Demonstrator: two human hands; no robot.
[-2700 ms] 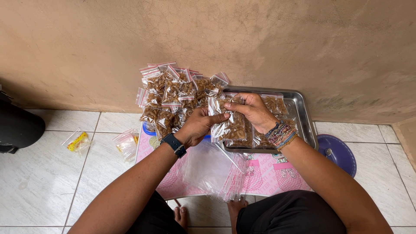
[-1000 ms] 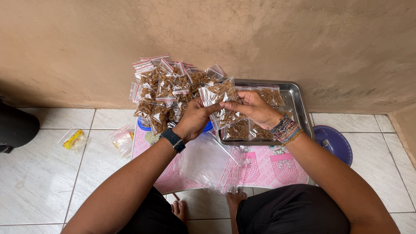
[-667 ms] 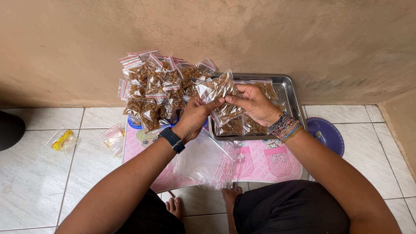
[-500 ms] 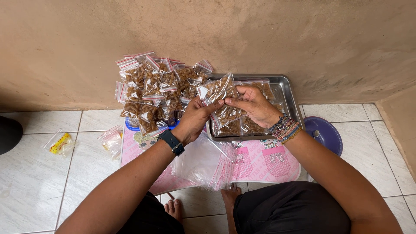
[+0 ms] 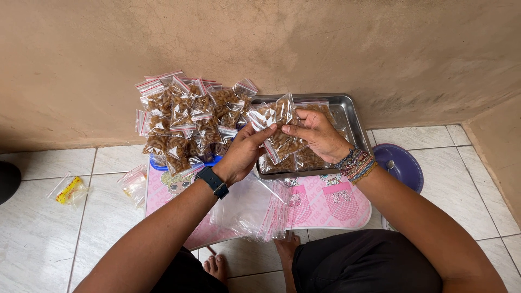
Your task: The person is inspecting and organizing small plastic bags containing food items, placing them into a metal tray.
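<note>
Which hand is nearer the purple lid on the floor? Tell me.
Right. The right hand holds a filled bag over the metal tray, just left of the purple lid; the left hand is farther left.

Home floor corner: tiled floor (image 5: 38,228), plastered wall (image 5: 325,49), kids' pink mat (image 5: 325,201).

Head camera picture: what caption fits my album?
Two hands pinch a small snack bag above a metal tray.

Rough tan plaster wall (image 5: 336,43) stained and scuffed along its base, pale glazed floor tiles (image 5: 38,239) with dark grout lines meeting it, a second wall (image 5: 502,146) closing the right corner, soft even daylight, no furniture or windows in view
</note>
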